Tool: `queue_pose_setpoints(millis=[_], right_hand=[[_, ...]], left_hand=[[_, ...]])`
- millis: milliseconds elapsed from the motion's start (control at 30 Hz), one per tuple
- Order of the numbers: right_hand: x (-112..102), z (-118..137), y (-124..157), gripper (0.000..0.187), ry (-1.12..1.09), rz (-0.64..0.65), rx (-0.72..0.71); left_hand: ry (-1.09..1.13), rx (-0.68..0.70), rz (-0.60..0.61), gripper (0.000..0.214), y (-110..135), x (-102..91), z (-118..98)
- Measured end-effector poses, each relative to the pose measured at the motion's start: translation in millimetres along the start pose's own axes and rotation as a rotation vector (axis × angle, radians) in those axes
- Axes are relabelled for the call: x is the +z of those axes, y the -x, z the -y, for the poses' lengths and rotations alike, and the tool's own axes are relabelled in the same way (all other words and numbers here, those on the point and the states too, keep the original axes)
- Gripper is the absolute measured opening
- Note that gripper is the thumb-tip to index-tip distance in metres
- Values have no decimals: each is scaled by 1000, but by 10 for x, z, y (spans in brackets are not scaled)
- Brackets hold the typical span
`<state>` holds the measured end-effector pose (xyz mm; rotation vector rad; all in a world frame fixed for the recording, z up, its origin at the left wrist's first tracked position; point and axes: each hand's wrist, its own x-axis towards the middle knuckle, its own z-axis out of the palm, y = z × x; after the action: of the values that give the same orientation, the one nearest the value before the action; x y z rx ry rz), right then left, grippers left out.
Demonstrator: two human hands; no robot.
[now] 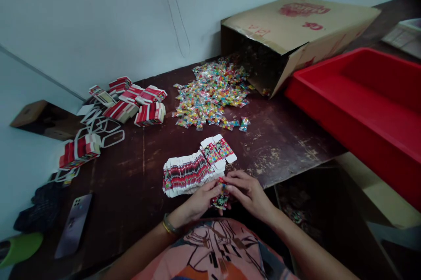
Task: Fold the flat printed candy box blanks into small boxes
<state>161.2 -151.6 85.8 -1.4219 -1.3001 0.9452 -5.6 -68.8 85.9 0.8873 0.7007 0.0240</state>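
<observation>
Close to my body, past the table's front edge, both hands are closed on one small printed candy box (220,201), red with dark and coloured pictures. My left hand (204,196) grips its left side. The fingers of my right hand (245,190) pinch at its upper end, where a bit of red shows; whether anything is inside is hidden. Just beyond my hands lies a fanned row of flat folded cartons (187,172), white-edged with red print. Farther back spreads a heap of small clear-wrapped colourful candies (210,95).
A big cardboard box (296,25) lies open toward the candies. The red tray (355,117) juts out at right. Bundled cartons (149,114), white bands (113,138), a small brown box (49,120), a phone (74,226) and a green object (21,249) lie at left.
</observation>
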Motion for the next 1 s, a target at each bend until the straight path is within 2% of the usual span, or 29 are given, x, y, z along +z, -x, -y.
queue_pose_setpoints(millis=[67,133,200,267,333,400,467,533,567,633,667,700,733,800,833,900,1000], right_hand=[[34,-7,73,26,23,-60,0],[-82,-14,182,24,14,-108,59],[-403,-39,337,26,54,-173,137],[-858,-102,516,29,199,-261,209],[-1260,-199,652,30,392,-224,253],[-1426,-298,650,28,577,-182,235],[-1295,-371,458,26,660,-169,183],[-966,-421,113,27,621,-123,102],[-784,-449,-85,33,606,-73,42],[-493,-526,-454,61,647,47,-69],[-410,-579,-604,70,679,93,-125],[-372,-641,-722,70,710,121,-177],[-373,-705,-804,61,730,131,-223],[-441,-812,-859,34,739,109,-288],[-475,-837,-833,27,735,90,-303],[-473,-797,-685,26,723,14,-314],[-212,-534,-311,29,676,-109,-403]], left_hand=[[23,-24,-3,54,-19,46,24],[12,-42,54,55,-50,79,29],[-70,-32,108,54,-68,65,-1],[-176,-9,114,51,-61,-7,-56],[-231,13,83,47,-36,-116,-111],[-228,25,52,44,-13,-220,-144],[-213,33,3,43,-2,-280,-151],[-188,32,-47,41,3,-284,-141],[-173,32,-60,39,8,-271,-132],[-151,50,-57,36,28,-235,-109],[-141,61,-47,36,44,-222,-93],[-128,71,-40,36,65,-215,-74],[-111,79,-35,37,88,-216,-51],[-78,80,-39,38,134,-232,6],[-63,76,-45,39,151,-242,36],[5,89,-48,42,165,-253,82],[245,192,-37,51,121,-231,80]])
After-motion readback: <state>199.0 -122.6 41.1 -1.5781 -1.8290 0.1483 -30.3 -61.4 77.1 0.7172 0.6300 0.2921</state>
